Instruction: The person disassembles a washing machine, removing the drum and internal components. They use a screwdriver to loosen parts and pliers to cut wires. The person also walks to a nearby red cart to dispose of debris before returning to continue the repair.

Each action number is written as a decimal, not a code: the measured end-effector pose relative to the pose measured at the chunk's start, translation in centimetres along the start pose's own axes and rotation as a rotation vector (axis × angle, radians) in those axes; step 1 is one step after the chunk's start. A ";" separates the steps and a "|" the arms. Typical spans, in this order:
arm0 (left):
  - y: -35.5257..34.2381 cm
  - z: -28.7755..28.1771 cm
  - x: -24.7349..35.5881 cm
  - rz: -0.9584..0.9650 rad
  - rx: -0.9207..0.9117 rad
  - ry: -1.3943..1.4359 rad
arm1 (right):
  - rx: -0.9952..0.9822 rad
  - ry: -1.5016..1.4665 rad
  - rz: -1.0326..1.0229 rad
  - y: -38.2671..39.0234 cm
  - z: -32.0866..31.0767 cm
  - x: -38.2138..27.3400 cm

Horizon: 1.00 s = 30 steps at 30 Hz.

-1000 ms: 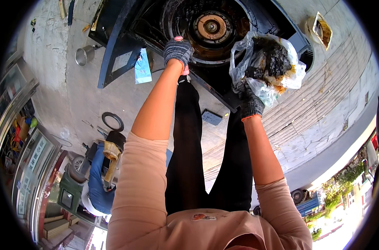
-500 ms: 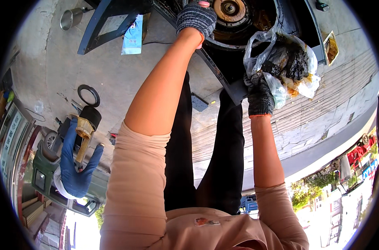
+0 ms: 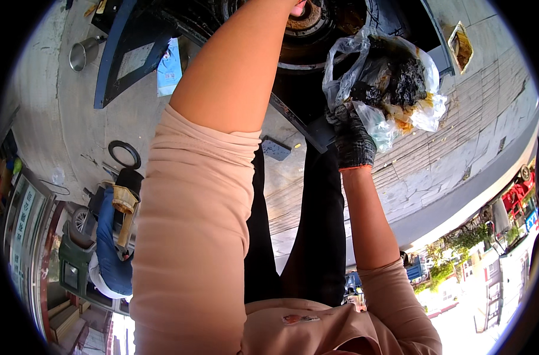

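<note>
Gripping a see-through bag in the gloved right hand, clamped on its near edge. Full of sticky black muck, to the right of a big round tub. Can't see the left hand, so can't tell if apart or together. See small print on a blue packet, blue letters on a sign far left

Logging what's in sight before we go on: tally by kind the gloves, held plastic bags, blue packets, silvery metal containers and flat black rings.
Glove: 1
Held plastic bag: 1
Blue packet: 1
Silvery metal container: 1
Flat black ring: 1
Total: 5
</note>
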<state>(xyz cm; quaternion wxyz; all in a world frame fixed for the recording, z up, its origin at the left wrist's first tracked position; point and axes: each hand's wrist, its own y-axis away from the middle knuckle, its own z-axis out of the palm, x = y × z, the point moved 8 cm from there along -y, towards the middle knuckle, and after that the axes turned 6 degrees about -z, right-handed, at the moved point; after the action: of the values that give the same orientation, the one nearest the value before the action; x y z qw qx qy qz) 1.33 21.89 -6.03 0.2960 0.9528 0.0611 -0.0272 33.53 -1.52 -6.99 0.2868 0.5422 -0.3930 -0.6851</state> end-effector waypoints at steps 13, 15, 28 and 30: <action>8.0 6.8 -6.4 -0.211 0.019 0.897 | -0.309 1.118 -0.188 1.2 0.4 0.8; 10.2 5.5 -5.5 -0.245 0.063 1.092 | -0.237 0.784 -0.135 1.3 -0.2 1.3; 18.0 1.1 -7.7 -0.347 0.020 1.562 | -0.386 1.339 -0.193 0.4 -1.2 1.8; 16.2 2.8 -7.9 -0.343 -0.025 1.393 | -0.387 1.268 -0.099 -0.3 -1.9 3.0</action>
<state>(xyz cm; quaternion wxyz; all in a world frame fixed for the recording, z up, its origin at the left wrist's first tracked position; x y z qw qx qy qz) -4.38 6.33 1.45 0.1906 0.7223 0.3851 0.5418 34.68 -4.23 -8.99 0.5228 0.7964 0.0076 -0.3040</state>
